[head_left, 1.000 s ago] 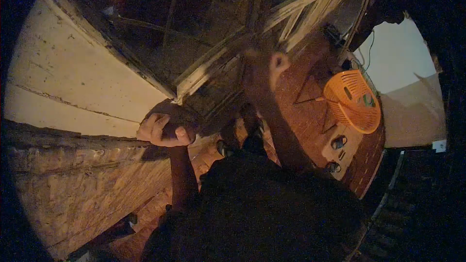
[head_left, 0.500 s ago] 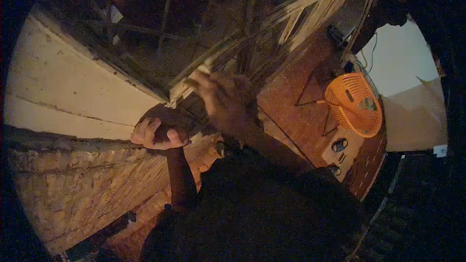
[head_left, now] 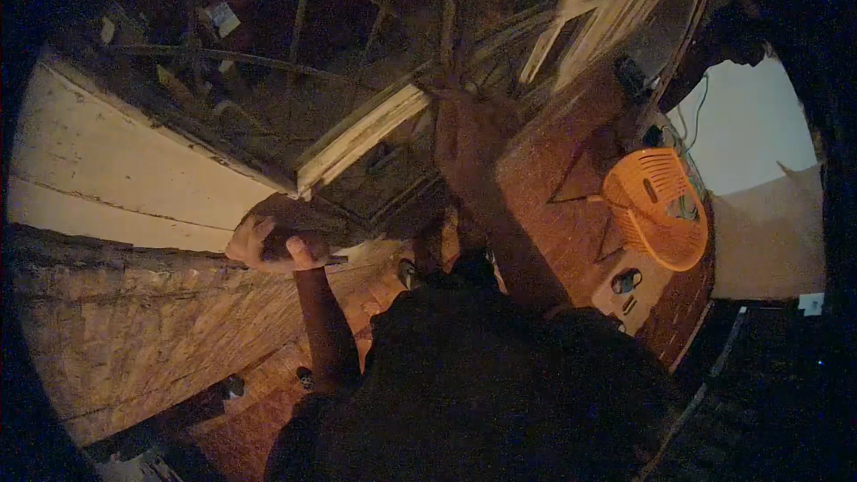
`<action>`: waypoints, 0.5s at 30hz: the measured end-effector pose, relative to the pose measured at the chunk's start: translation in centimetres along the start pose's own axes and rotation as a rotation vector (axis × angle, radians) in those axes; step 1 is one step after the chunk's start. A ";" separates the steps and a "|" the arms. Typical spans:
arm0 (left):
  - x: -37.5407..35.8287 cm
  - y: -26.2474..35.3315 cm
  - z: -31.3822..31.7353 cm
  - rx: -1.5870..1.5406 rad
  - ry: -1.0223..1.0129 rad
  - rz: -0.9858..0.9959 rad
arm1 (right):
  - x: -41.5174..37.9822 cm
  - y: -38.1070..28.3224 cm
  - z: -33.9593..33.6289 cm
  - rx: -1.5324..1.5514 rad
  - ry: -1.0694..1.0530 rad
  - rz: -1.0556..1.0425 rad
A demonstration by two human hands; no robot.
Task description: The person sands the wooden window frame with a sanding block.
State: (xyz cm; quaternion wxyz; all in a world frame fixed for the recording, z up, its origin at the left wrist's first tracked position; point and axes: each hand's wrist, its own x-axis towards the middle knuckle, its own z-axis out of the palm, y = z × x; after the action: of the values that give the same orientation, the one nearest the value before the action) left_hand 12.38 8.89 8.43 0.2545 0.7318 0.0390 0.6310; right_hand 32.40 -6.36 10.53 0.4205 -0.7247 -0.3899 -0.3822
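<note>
My left hand is wrapped around a dark rounded thing, its thumb bent over the near side. What that thing is cannot be told in this dim light. It is held close below the corner of a pale wooden frame bar, beside a cream-painted panel. My right hand reaches up to the far end of the same bar, where a metal grille begins. Shadow and blur hide its fingers.
An orange plastic basket stands to the right on a reddish-brown surface, with small dark items near it. Pale wooden slats rise at the upper right. A rough brick wall runs along the lower left.
My right hand has moved up and to the right along the frame bar, uncovering more of it. My left hand keeps its hold, a little farther left in view.
</note>
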 end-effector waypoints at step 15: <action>1.1 12.2 13.9 -0.078 -0.071 -0.633 | 1.5 6.6 -11.5 1.161 -0.608 0.805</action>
State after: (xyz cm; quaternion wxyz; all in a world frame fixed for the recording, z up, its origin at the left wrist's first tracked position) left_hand 22.48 -5.76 13.50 0.4672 0.6947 0.2315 0.4956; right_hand 36.26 -18.64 13.88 0.7146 -0.5468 -0.3326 0.2822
